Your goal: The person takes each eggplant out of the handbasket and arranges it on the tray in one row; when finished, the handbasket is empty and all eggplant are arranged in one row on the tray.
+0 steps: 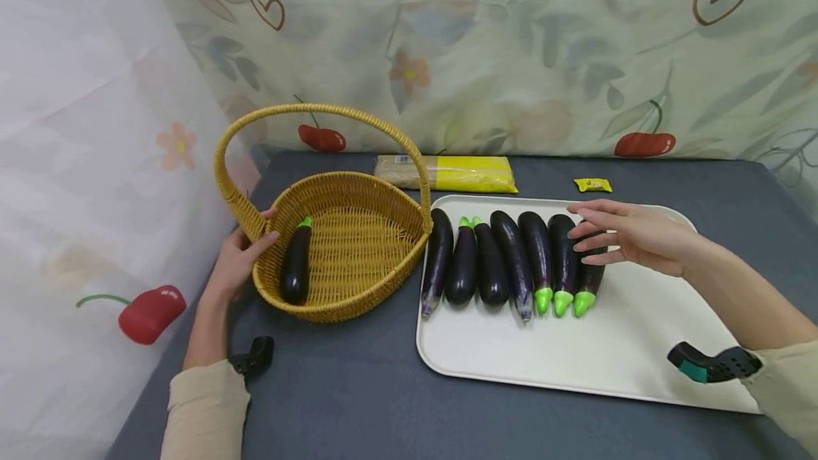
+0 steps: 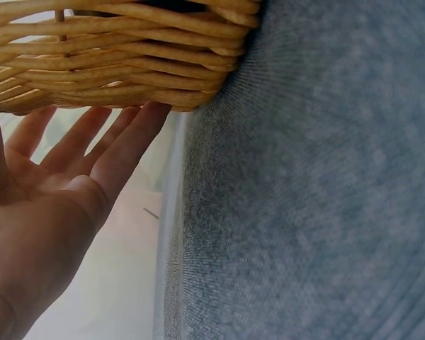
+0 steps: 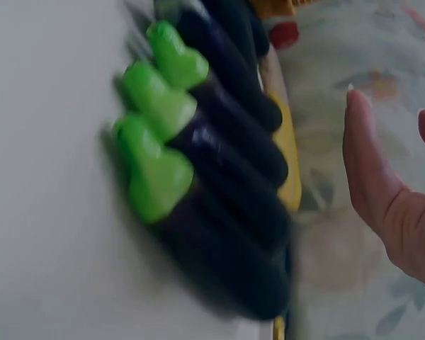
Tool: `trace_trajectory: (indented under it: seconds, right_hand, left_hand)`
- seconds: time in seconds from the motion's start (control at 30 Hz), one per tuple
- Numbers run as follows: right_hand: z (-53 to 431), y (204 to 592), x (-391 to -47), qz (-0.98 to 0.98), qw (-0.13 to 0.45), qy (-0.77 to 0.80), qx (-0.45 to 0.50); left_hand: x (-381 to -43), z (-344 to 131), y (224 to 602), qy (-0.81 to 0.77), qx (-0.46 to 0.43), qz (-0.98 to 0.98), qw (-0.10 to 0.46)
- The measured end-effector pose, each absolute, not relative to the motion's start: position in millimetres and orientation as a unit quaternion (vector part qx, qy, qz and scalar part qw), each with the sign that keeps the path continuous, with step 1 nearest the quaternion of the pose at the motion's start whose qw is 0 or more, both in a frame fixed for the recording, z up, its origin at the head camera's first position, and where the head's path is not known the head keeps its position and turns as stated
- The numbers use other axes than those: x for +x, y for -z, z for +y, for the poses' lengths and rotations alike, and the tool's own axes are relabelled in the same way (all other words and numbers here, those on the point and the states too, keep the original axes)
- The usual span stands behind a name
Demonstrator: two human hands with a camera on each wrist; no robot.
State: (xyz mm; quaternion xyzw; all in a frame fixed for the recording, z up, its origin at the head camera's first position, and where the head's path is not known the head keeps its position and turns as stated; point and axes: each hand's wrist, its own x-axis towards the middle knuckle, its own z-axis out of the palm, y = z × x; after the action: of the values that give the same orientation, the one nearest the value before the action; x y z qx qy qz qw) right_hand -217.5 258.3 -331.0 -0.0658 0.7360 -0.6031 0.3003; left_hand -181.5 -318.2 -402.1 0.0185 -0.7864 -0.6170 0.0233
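Note:
A wicker basket [image 1: 367,300] with a tall arched handle stands on the left of the table. Inside it, along the left wall, lies one dark eggplant [image 1: 296,265] with a green cap. My left hand [image 1: 236,265] holds the basket's left side near the handle's base, thumb over the rim and fingers against the outer weave [image 2: 113,74]. Several eggplants [image 1: 509,254] lie side by side on a white tray [image 1: 511,357]. Over the rightmost eggplant [image 3: 219,248] hovers my right hand [image 1: 642,236], fingers spread and holding nothing. Three green caps [image 3: 156,170] face the right wrist camera.
Behind the basket and tray lies a yellow and clear packet [image 1: 473,172]. A small yellow wrapper [image 1: 593,184] sits beyond the tray's far edge. A patterned curtain [image 1: 511,55] hangs along the back and left of the dark table [image 1: 358,396].

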Motion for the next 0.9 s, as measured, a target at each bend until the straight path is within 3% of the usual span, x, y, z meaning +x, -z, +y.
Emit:
trace_trajectory:
  seconds: [0.53,0.9]
  right_hand:
    - [118.7,318.2,-216.7,0.641,0.432,0.615,-0.159]
    - [44.1,325.8,-211.9,0.610,0.470,0.616,-0.169]
  left_hand:
    - [-183.9,-322.1,404.3,0.612,0.019,-0.791,0.022]
    - [-183.3,-320.7,402.7,0.617,0.020,-0.787,0.022]
